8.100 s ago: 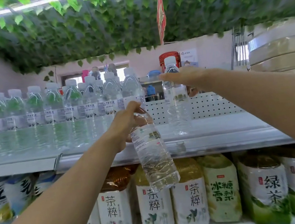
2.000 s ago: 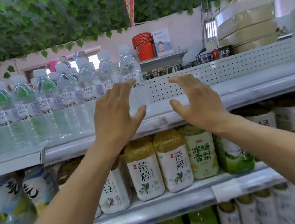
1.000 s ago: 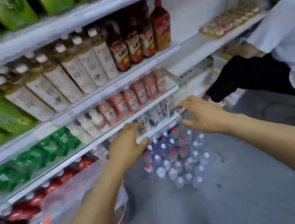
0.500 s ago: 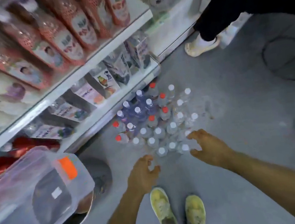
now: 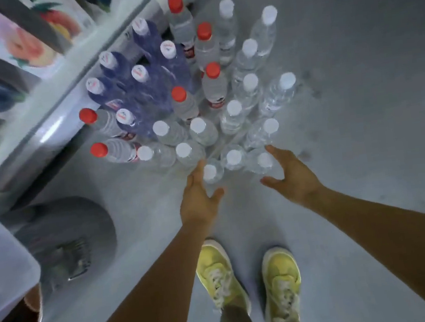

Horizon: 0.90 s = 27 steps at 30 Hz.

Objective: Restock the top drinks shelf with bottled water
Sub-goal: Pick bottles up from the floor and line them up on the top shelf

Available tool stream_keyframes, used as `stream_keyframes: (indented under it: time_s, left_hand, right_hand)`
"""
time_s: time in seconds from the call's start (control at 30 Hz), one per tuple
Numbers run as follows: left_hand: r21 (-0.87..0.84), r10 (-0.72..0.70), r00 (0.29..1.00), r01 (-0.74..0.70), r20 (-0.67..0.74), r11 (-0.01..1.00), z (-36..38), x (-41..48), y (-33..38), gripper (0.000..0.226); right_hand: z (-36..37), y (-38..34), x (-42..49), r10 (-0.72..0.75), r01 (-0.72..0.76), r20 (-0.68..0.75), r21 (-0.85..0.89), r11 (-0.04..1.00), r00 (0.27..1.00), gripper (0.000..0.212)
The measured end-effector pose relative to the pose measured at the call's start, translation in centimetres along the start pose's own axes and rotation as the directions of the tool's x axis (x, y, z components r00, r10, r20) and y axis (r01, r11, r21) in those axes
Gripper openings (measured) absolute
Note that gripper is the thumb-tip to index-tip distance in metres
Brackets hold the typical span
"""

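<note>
Stock for the top shelf stands on the floor: a tight cluster of water bottles just right of the low shelf. The top shelf itself is out of view. Both my hands are at the near edge of the cluster. My left hand is open around the near-left bottle, with the fingers spread along its left side and the thumb on its near side. My right hand is cupped the same way by the near-right bottle. Neither hand holds anything yet, and I cannot tell whether skin is touching plastic.

To do this pick well, I judge I should take only the white-capped clear ones. That leaves the red-capped bottles and the purple bottles farther off. Each hand should wrap its bottle below the shoulder, thumb opposite fingers, rather than pinch the cap. The middle bottle stands between my two targets and close to both. So I should lift straight up rather than drag sideways, or it may topple and knock its neighbours over. Thin plastic will likely give under a hard squeeze, so a firm, even grip is enough. My shoes are near, so the lift should come up clear of them.
</note>
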<state>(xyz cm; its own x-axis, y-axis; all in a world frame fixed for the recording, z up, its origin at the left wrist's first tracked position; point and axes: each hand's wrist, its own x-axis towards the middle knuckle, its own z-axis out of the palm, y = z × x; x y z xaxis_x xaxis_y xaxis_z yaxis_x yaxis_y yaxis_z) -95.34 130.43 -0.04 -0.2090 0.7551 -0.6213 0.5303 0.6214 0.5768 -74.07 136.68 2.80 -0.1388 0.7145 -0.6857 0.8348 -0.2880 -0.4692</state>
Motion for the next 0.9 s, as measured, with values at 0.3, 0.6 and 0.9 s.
stream_keyframes:
  time_s: [0.3,0.6,0.9]
  left_hand:
    - [0.025,0.054,0.993,-0.051,-0.107,0.998,0.7,2.9,-1.0,0.054]
    - [0.125,0.06,0.998,-0.056,-0.034,0.991,-1.0,0.5,-0.9,0.043]
    - [-0.151,0.038,0.996,-0.027,0.075,0.988,-6.6,-9.4,1.8,0.026]
  right_hand:
    - [2.1,1.5,2.3,-0.023,0.029,-0.228,0.027,0.999,0.973,0.051]
    - [1.2,1.0,-0.8,-0.028,0.011,-0.145,-0.118,0.993,0.989,0.047]
    - [-3.4,-4.2,-8.5,-0.173,0.174,-0.018,0.073,0.982,0.985,0.042]
